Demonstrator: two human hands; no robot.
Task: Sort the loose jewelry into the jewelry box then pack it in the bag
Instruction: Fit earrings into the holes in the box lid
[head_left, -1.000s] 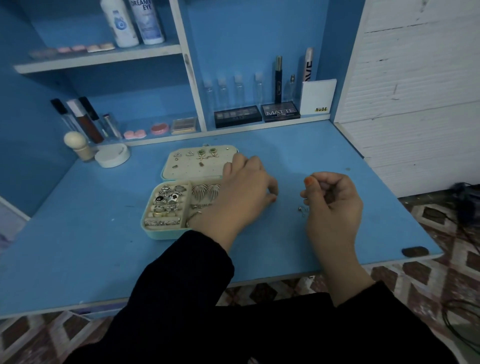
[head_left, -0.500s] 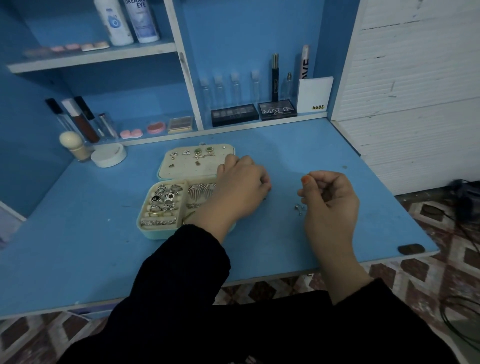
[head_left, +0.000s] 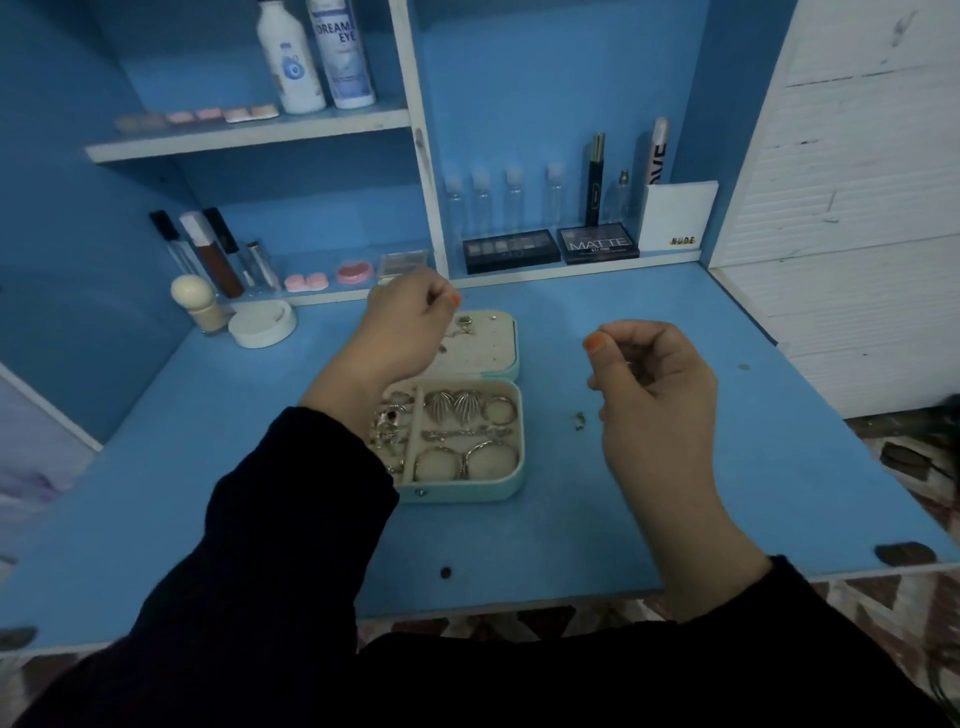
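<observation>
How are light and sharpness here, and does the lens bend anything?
Head view: dim, bluish, even light, no glare; the wide-angle lens makes the shelf divider and white panel lean apart upward; the jewelry box looks fairly sharp, the loose jewelry piece beside it too soft to identify.

blue desk (head_left: 571, 545) | jewelry box (head_left: 467, 491) (lid open) | loose jewelry (head_left: 579, 420) beside it | white jar (head_left: 262, 323) back-left

The blue bench (head_left: 208, 467) carried a round white jar (head_left: 262, 323) at far left. Cosmetic tubes (head_left: 208, 249) stood on the low shelf (head_left: 332, 296) beyond it. A palette marked MATTE (head_left: 597, 244) and a white box marked NUDE (head_left: 680, 218) sat far right.
</observation>
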